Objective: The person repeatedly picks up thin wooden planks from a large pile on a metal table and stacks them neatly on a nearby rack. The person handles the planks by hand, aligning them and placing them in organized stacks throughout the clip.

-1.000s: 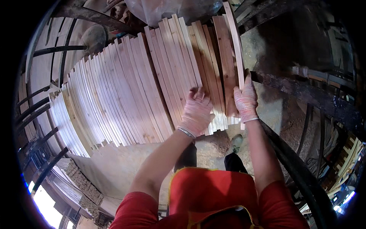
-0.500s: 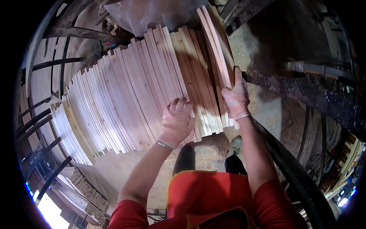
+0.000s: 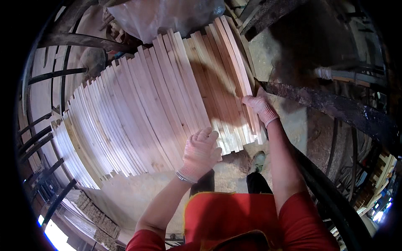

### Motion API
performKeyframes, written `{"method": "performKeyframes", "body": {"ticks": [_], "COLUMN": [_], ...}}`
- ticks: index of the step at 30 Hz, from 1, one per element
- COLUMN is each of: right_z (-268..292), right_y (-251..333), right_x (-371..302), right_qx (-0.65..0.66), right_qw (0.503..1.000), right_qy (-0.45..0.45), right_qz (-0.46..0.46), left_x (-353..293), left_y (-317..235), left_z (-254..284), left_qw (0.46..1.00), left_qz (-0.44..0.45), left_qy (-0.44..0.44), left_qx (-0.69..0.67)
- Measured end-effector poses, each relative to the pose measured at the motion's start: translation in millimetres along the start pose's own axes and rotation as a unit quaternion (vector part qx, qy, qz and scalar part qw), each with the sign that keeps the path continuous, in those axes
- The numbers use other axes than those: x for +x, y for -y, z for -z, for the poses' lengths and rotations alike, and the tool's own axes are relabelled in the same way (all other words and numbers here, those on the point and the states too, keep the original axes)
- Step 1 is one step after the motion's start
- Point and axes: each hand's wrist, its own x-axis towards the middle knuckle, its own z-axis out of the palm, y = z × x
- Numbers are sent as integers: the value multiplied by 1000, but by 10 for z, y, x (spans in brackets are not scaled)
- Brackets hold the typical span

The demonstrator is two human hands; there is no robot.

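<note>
Grip of the right hand: the right hand (image 3: 260,107) is grasping the end boards (image 3: 236,58) near their lower ends, its thumb pressing on the side facing left, its other fingers reaching behind.
Left-hand fingers: the left hand (image 3: 199,151) is hanging at the lower edge of the row with its fingers loosely bent (whether it is touching or holding a board end, I cannot tell).
End boards: they are standing on edge at the right end of the row, leaning leftward at the top, and running from upper centre-right down to the right hand.
Row of boards: the long row of pale boards (image 3: 142,96) is stretching from the left of the frame to right of centre, the boards lying side by side, their ends stepping unevenly.
Light: a shadow is darkening the boards just left of the end boards, while those at far left are shining pale.
Gloves and wrist: both hands are wearing pinkish knit gloves, and a narrow band (image 3: 182,176) is circling the left wrist.
Clothing: a red apron (image 3: 234,213) is filling the lower centre.
Surroundings: a clear plastic sheet (image 3: 163,17) is lying beyond the boards at upper centre; a dark beam (image 3: 331,99) is crossing the right side.
</note>
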Motion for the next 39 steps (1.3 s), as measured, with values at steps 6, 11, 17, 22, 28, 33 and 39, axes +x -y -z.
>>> {"method": "performKeyframes", "body": {"ticks": [6, 11, 17, 22, 28, 33, 39], "right_z": [-36, -186, -38, 61, 36, -220, -18], "right_y": [257, 551, -536, -86, -354, -1033, -288], "right_x": [-271, -737, -797, -913, -1554, -2340, -1335], "right_qx": [191, -157, -112, -147, -205, 156, -237], "right_qw": [980, 960, 987, 980, 967, 963, 962], "right_qy": [46, -165, -118, -74, -148, -75, -114], "right_qz": [26, -159, 17, -114, -33, -206, 68], "left_x": [-12, -133, -335, -402, -576, -1114, -1415], "left_y": [-59, -180, -115, -9, -226, -382, -572], "left_z": [-53, 83, 74, 42, 186, 80, 218], "left_qw": [1000, 999, 1000, 998, 995, 993, 982], "left_qz": [19, -1, 6, 40, 65, 53, 39], "left_qy": [-2, 16, 13, 24, 51, 44, 182], "left_qx": [-10, -41, -22, -30, -50, -93, -28]}}
